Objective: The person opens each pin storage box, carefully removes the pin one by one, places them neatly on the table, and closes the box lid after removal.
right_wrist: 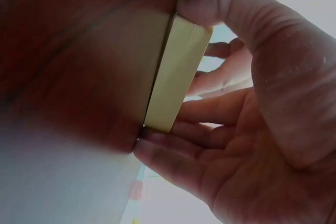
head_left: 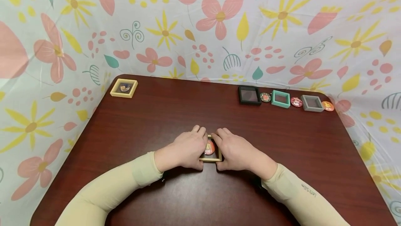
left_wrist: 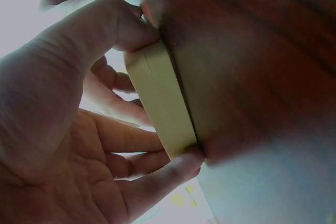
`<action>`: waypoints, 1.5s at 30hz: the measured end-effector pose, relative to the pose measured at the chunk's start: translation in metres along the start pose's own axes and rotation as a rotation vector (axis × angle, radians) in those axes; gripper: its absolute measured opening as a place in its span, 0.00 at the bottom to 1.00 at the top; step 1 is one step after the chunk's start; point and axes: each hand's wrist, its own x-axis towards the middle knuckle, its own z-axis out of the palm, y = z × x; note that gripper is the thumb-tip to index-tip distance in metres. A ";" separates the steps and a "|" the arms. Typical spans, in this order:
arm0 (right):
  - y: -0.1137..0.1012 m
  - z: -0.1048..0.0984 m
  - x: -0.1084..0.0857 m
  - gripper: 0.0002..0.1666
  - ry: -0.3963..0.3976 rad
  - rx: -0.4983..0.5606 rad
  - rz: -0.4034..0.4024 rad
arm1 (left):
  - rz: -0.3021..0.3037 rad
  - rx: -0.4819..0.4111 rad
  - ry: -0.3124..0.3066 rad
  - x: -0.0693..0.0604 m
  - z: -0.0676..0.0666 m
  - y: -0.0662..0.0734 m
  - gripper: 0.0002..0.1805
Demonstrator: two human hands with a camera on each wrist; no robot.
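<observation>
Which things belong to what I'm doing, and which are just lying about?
In use:
left hand
right hand
yellow frame
enclosed disc

Seemingly idle:
left corner frame
its disc
black frame
turquoise frame
gray frame
dark disc
red disc
orange disc

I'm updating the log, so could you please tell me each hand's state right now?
Left hand: holding the near yellow frame by its left side.
Right hand: holding that frame by its right side.
</observation>
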 end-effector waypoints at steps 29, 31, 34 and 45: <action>0.003 -0.006 0.004 0.52 0.019 0.020 -0.021 | 0.001 0.022 -0.019 0.000 -0.004 0.002 0.48; 0.005 -0.005 0.003 0.52 0.015 0.040 -0.016 | 0.001 0.016 -0.023 0.001 -0.004 0.001 0.48; 0.008 -0.006 0.003 0.52 0.006 0.073 -0.004 | 0.002 0.008 -0.026 0.001 -0.004 0.001 0.47; 0.023 -0.007 0.001 0.49 -0.052 0.251 0.027 | -0.013 -0.126 -0.061 0.001 -0.007 -0.010 0.52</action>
